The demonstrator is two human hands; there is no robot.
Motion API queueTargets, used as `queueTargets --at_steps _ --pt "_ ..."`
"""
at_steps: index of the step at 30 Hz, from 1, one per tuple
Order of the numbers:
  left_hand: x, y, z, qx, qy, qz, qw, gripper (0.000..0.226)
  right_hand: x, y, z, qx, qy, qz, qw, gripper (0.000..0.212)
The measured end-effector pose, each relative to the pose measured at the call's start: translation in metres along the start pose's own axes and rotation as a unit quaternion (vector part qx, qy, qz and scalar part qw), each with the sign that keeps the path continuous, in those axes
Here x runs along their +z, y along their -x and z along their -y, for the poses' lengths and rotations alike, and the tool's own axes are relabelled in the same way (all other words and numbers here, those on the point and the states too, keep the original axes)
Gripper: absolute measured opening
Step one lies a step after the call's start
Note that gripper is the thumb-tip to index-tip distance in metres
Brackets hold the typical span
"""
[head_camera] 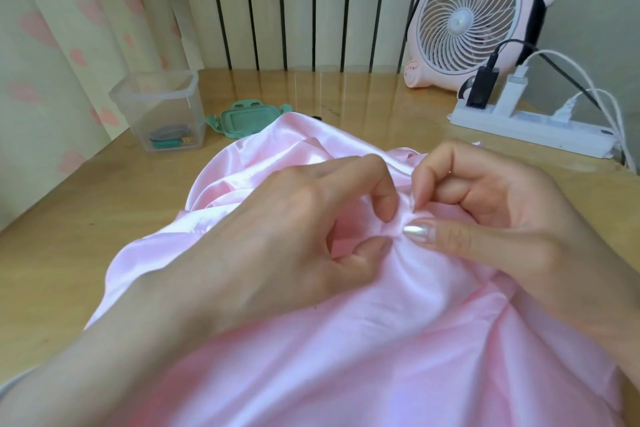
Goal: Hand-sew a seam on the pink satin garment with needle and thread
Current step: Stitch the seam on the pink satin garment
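Pink satin garment (346, 340) lies heaped on a light wooden table (69, 218), filling the near and middle part of the view. Its long axis runs from the near edge, close to the person, away toward the far left. The far end is a rounded, glossy fold that reaches just beside a green lid (247, 121).

Both hands meet at the middle of the cloth, on a small raised pleat. The left hand (277, 229) comes in from the lower left, back upward. Its thumb and forefinger are curled and pinch the pleat from the left side. The right hand (502, 218) comes in from the right. Its thumb, with a silvery nail, and its forefinger pinch the same pleat from the right, and its other fingers are curled into the palm. The fingertips of the two hands almost touch. A needle or thread cannot be made out between them.

At the far left of the table stands a clear plastic box (159, 111) with small coloured items at its bottom. At the far right stands a pink fan (467, 17), and in front of it lies a white power strip (519, 128) with plugs and cables. A curtain (52, 28) with pink hearts hangs on the left.
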State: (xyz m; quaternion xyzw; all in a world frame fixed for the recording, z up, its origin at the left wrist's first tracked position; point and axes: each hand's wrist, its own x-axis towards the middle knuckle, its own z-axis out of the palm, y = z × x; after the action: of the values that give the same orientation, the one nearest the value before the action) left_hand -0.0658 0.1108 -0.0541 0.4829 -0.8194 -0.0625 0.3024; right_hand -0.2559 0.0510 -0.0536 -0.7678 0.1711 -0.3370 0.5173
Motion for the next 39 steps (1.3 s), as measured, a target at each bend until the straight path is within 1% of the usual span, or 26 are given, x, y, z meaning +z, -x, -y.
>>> queueTargets --at_steps 5,10,14,17,19,20,22,23,24,25,27,29,32,34,36,39 --pt "0.002 0.001 0.001 -0.018 0.013 -0.003 1.000 0.018 0.001 -0.001 0.000 -0.009 0.013 0.024 1.000 0.014" --pt "0.002 0.001 0.003 -0.034 0.039 0.002 0.999 0.021 0.000 -0.001 -0.001 -0.010 0.040 0.020 0.999 0.016" --pt "0.005 0.000 0.004 -0.034 0.050 -0.010 0.998 0.017 0.000 -0.001 -0.001 -0.010 0.047 0.015 0.999 0.015" --pt "0.005 -0.001 0.007 -0.048 0.068 -0.011 0.996 0.015 -0.002 -0.001 0.000 -0.009 0.101 0.009 0.995 0.017" --pt "0.004 -0.002 0.010 -0.075 0.119 0.001 0.990 0.016 -0.004 -0.001 -0.002 -0.034 0.182 -0.018 0.983 0.018" --pt "0.003 -0.003 0.011 -0.098 0.177 0.015 0.979 0.018 -0.004 -0.001 -0.004 -0.059 0.241 -0.033 0.968 0.018" --pt "0.001 -0.005 0.015 -0.139 0.326 0.036 0.934 0.019 -0.005 -0.003 -0.007 -0.099 0.325 -0.043 0.940 0.013" --pt "-0.001 -0.006 0.015 -0.152 0.387 0.040 0.908 0.019 -0.005 -0.003 -0.008 -0.111 0.336 -0.041 0.934 0.010" --pt "-0.002 -0.006 0.015 -0.159 0.424 0.042 0.890 0.020 -0.005 -0.003 -0.009 -0.119 0.332 -0.034 0.935 0.007" --pt "-0.004 -0.007 0.015 -0.163 0.442 0.043 0.881 0.021 -0.005 -0.002 -0.009 -0.123 0.324 -0.027 0.938 0.005" --pt "-0.004 -0.007 0.016 -0.169 0.442 0.046 0.880 0.024 -0.007 -0.002 -0.009 -0.119 0.312 -0.020 0.942 0.009" --pt "-0.003 -0.008 0.017 -0.167 0.423 0.053 0.889 0.028 -0.011 -0.003 -0.008 -0.113 0.315 -0.005 0.943 0.009" --pt "0.001 -0.007 0.017 -0.166 0.367 0.059 0.913 0.030 -0.017 -0.005 -0.008 -0.104 0.311 0.045 0.944 0.004" --pt "0.003 -0.006 0.017 -0.166 0.324 0.068 0.929 0.032 -0.018 -0.004 -0.009 -0.080 0.264 0.080 0.958 0.004" --pt "0.005 -0.005 0.015 -0.164 0.301 0.082 0.936 0.044 -0.017 -0.003 -0.009 -0.054 0.205 0.096 0.973 0.004" --pt "0.005 -0.005 0.014 -0.164 0.322 0.089 0.928 0.061 -0.015 -0.003 -0.009 -0.057 0.166 0.103 0.979 0.004"
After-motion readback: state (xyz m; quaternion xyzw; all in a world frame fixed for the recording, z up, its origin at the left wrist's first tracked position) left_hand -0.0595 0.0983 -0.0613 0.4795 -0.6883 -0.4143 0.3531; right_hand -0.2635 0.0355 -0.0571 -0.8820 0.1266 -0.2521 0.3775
